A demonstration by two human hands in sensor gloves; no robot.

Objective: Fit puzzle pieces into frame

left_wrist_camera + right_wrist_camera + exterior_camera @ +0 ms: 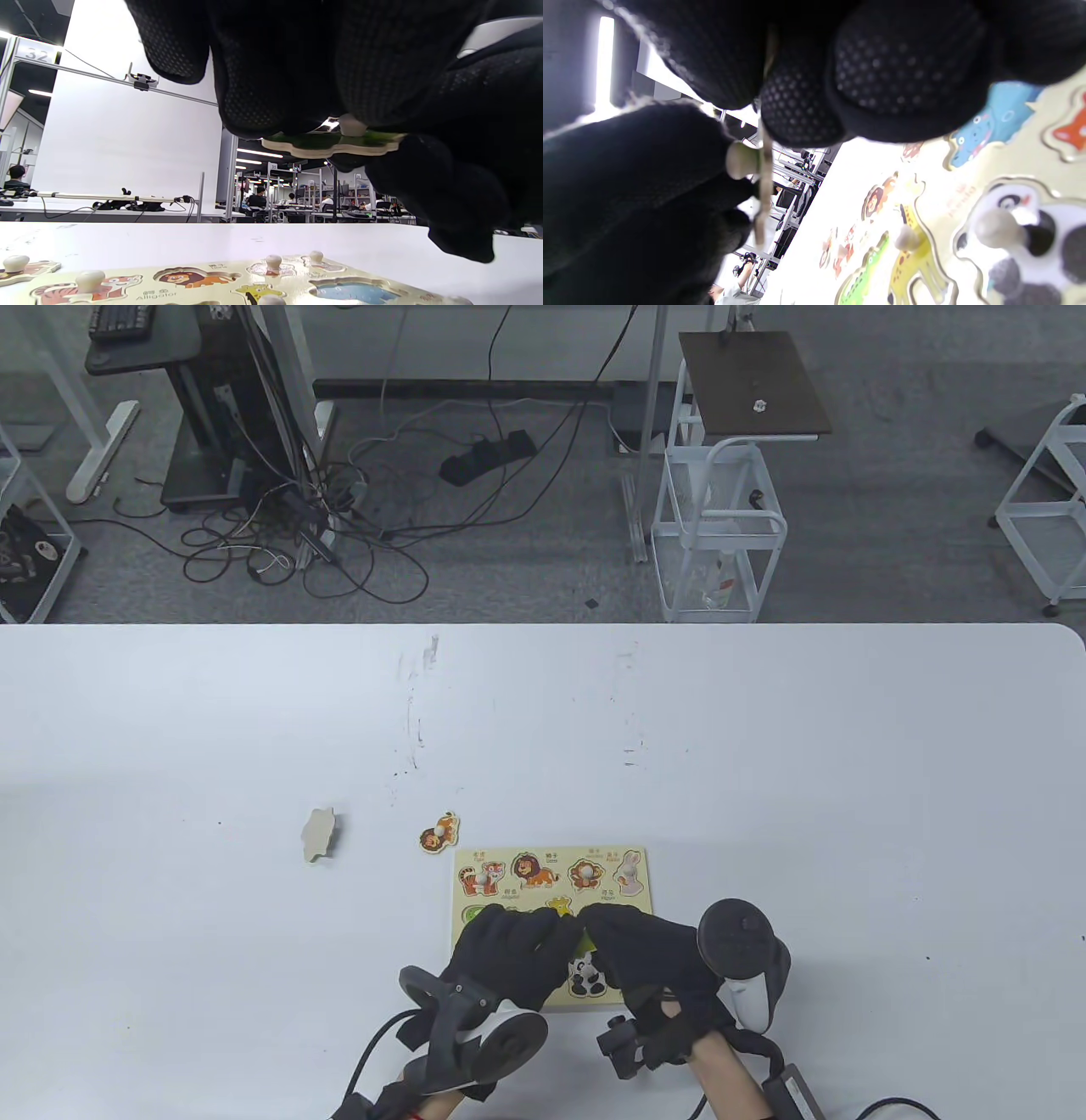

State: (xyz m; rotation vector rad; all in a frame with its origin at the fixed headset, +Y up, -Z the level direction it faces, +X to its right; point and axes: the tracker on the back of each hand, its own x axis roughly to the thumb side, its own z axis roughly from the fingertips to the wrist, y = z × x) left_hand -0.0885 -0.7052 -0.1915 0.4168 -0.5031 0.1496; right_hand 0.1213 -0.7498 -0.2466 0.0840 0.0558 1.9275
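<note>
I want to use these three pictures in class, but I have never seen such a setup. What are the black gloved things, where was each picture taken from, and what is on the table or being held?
They are a person's two hands in black sensor gloves, each with a tracker strapped on. One camera looks down at the white table; the other two sit on the wrists, looking past the fingers. The left hand and right hand meet above a wooden animal puzzle frame and hold a green-topped piece with a peg off the board. A small orange animal piece and a piece lying blank side up lie loose beside the frame.
</note>
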